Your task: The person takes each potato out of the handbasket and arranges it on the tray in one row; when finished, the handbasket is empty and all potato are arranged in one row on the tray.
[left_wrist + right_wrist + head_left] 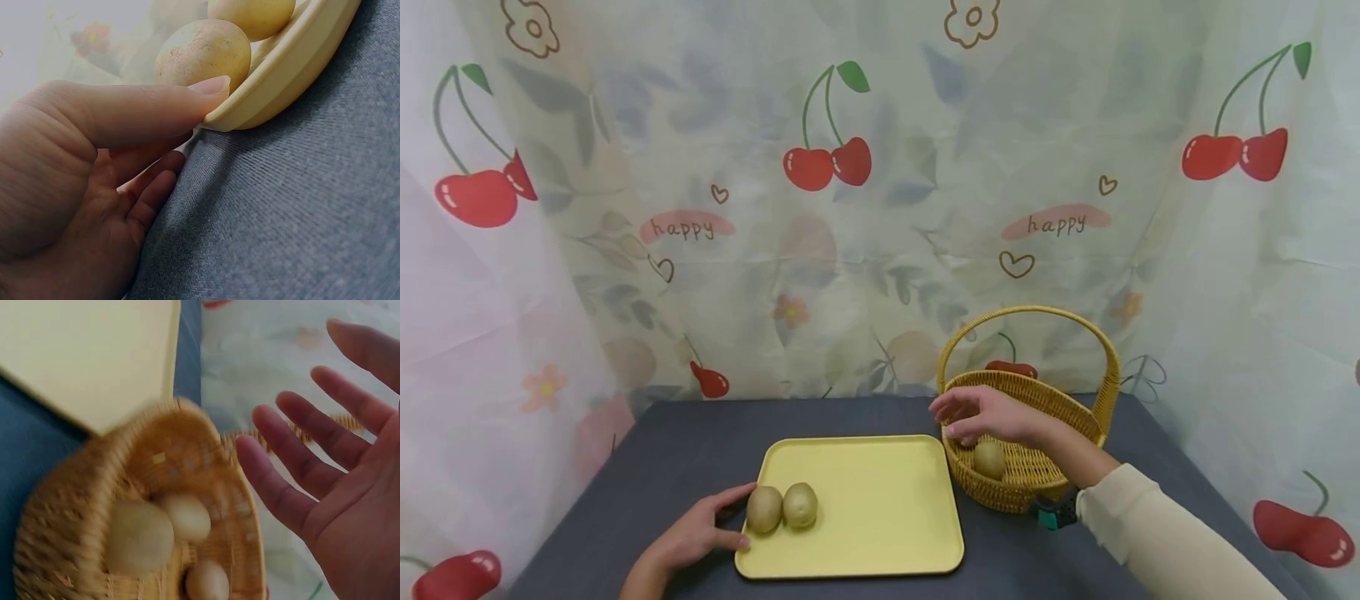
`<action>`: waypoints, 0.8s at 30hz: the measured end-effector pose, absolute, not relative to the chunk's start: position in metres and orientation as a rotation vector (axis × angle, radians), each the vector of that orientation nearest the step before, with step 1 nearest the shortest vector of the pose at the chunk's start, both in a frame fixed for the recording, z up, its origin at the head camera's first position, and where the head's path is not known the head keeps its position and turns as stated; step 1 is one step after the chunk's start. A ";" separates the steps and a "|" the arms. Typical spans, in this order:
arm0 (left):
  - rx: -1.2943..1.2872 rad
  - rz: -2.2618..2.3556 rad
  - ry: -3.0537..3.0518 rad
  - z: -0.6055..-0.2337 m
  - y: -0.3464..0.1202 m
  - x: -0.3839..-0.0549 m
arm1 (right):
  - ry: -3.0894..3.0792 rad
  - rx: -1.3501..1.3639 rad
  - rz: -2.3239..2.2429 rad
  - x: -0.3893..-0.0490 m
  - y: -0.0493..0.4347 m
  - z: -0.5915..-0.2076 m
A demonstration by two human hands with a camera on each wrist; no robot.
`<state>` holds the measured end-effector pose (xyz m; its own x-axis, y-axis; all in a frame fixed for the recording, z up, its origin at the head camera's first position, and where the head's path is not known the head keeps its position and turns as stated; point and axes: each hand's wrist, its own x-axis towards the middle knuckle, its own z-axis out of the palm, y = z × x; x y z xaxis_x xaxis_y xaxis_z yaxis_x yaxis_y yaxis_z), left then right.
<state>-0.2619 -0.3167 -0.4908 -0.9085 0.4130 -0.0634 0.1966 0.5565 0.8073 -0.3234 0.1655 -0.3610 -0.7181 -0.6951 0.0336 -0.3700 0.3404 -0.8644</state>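
Observation:
Two potatoes sit side by side at the left end of a yellow tray [880,508]: a browner potato [764,510] and a paler potato [801,505]. My left hand [696,527] rests at the tray's left edge, thumb and index finger spread apart beside the browner potato. In the left wrist view the thumb [156,109] lies along the tray's rim, the other fingers loosely bent below it. Over the left side of a wicker basket [1026,475], my right hand [988,412] is held with fingers spread and nothing in it. Three potatoes [139,537] lie inside the basket.
The basket's tall arched handle [1026,310] rises at the back right. A dark cloth [700,442] covers the table. A patterned curtain [880,292] hangs behind and on both sides. A small black and teal object [1054,510] shows at the right wrist.

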 end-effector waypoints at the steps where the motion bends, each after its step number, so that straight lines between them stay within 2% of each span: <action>1: 0.508 1.286 2.540 -0.491 -0.317 -0.262 | 2.264 -0.922 -1.321 -0.327 0.170 -0.360; 13: 0.501 1.292 2.546 -0.491 -0.317 -0.261 | 2.252 -0.613 -1.241 -0.368 0.206 -0.381; 24: 0.507 1.292 2.540 -0.492 -0.318 -0.262 | 2.255 -0.470 -1.061 -0.371 0.204 -0.408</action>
<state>-0.2617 -0.3175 -0.4915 -0.9093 0.4117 -0.0607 0.1935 0.5474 0.8142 -0.3707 0.2045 -0.4080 -0.7598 -0.5385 -0.3642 -0.0626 0.6182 -0.7835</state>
